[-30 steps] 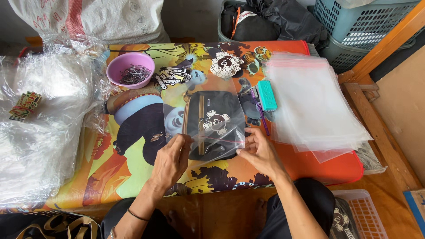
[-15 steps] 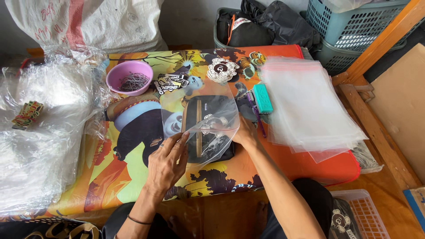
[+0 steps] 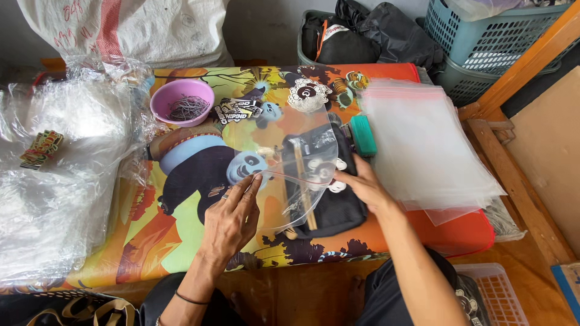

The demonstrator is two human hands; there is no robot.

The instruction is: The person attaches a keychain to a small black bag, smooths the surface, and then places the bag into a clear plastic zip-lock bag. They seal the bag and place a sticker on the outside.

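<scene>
While your left hand [image 3: 232, 211] pinches the near edge of a clear zip bag [image 3: 290, 157] and your right hand [image 3: 362, 187] holds the same red-lined edge at the other side, both grips are closed on the plastic, which lifts up over a black pouch [image 3: 338, 208] lying on the table [image 3: 181, 241]. Just right of the pouch sit a teal block [image 3: 364, 135] and a stack of clear bags [image 3: 423, 145]; a pink bowl [image 3: 181, 101] stands further left, beside crumpled plastic sheeting [image 3: 54, 181].
</scene>
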